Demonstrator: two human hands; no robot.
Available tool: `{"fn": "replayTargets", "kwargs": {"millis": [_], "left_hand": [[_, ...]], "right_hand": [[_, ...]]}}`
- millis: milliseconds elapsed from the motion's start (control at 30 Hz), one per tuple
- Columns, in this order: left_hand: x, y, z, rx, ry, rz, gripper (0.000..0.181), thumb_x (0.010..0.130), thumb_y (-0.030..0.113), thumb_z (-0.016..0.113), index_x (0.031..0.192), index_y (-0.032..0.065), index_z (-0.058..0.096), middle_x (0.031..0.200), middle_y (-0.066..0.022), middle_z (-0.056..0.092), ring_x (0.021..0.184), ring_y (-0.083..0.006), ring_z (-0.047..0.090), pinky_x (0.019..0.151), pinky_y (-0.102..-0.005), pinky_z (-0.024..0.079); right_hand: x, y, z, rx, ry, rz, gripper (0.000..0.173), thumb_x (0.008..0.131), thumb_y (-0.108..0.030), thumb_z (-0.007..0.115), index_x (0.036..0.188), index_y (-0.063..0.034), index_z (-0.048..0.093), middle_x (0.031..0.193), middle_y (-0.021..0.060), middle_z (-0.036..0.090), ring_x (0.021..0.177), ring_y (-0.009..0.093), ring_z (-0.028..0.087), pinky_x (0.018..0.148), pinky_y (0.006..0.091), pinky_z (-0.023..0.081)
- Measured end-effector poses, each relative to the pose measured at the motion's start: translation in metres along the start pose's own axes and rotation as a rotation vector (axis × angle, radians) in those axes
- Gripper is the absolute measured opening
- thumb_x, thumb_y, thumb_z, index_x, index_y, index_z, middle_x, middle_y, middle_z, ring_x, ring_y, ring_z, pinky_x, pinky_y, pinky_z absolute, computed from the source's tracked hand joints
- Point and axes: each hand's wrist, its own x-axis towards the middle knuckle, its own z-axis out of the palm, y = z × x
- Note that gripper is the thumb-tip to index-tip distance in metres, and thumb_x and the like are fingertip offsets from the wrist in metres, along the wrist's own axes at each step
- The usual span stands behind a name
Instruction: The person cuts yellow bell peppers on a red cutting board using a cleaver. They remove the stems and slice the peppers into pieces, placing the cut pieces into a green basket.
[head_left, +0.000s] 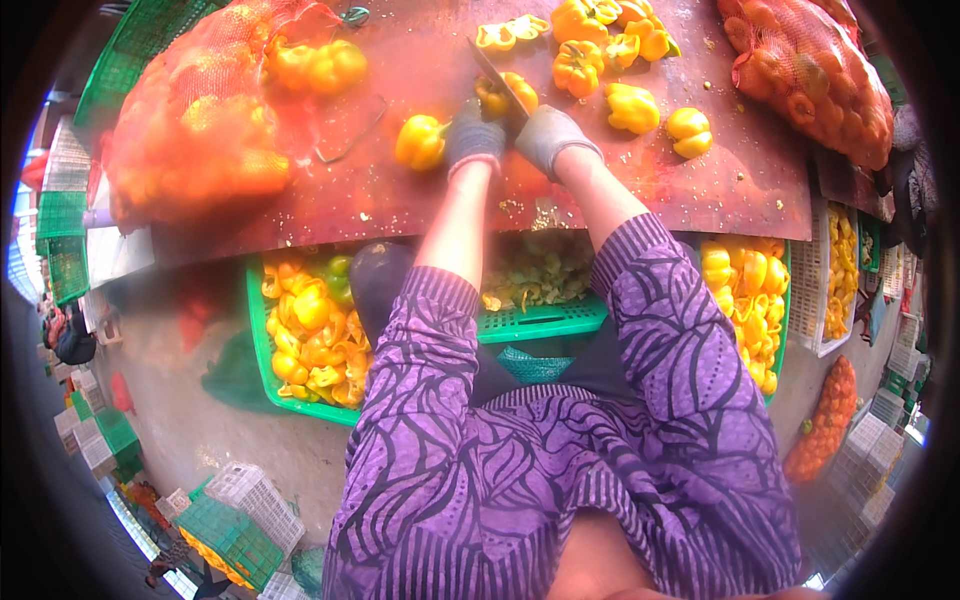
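Observation:
My gloved left hand holds a yellow bell pepper from its near side, over the red tabletop. In my gloved right hand is a knife, its blade slanting up and left across that pepper. A whole yellow pepper lies just left of my left hand. To the right are a loose pepper and another. Beyond them sits a group of yellow peppers, with an opened pepper beside it at the far side.
Red mesh sacks of peppers stand at the left and right of the table. Below its near edge are green crates with yellow peppers, left and right, and a middle green crate with trimmings. Stacked crates stand behind.

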Motion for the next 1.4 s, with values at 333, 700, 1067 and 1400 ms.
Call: {"fn": "replayTargets", "kwargs": {"millis": [333,700,1067,1400], "left_hand": [[-0.04,-0.013,-0.062,0.048,0.424,0.087,0.057,0.078,0.035,0.075,0.125,0.0036,0.062,0.117,-0.0247,0.065,0.109,-0.0413,0.062,0.093,-0.0448,0.05],[0.003,-0.086,-0.057,-0.87,0.008,-0.403,0.054,0.08,0.03,0.073,0.125,0.0053,0.056,0.122,-0.0162,0.057,0.098,-0.0329,0.064,0.063,-0.0441,0.06],[-0.065,-0.066,-0.048,-0.977,-0.094,-0.282,0.075,0.08,0.012,0.077,0.144,0.002,0.039,0.121,-0.0135,0.053,0.092,-0.0229,0.063,0.059,-0.0336,0.06],[-0.075,-0.078,-0.042,-0.936,-0.037,-0.25,0.06,0.09,0.006,0.067,0.144,-0.0012,0.041,0.118,-0.0122,0.06,0.1,-0.0221,0.062,0.073,-0.0334,0.057]], "right_hand": [[0.006,0.011,-0.002,0.0,0.034,-0.01,0.029,0.087,-0.016,0.052,0.097,0.0069,0.067,0.087,0.0268,0.068,0.077,0.038,0.069,0.069,0.0461,0.055],[-0.036,0.049,0.005,0.213,0.44,0.027,0.027,0.09,-0.026,0.056,0.099,-0.0022,0.064,0.095,0.0254,0.068,0.095,0.041,0.065,0.085,0.0491,0.051],[-0.125,0.017,0.052,0.243,0.207,-0.189,0.019,0.09,-0.021,0.06,0.096,-0.0033,0.059,0.083,0.0242,0.067,0.085,0.042,0.066,0.078,0.05,0.052],[-0.118,-0.008,0.048,0.064,0.094,-0.244,0.02,0.087,-0.019,0.058,0.096,-0.0019,0.065,0.087,0.0256,0.068,0.087,0.042,0.067,0.078,0.0488,0.053]]}}
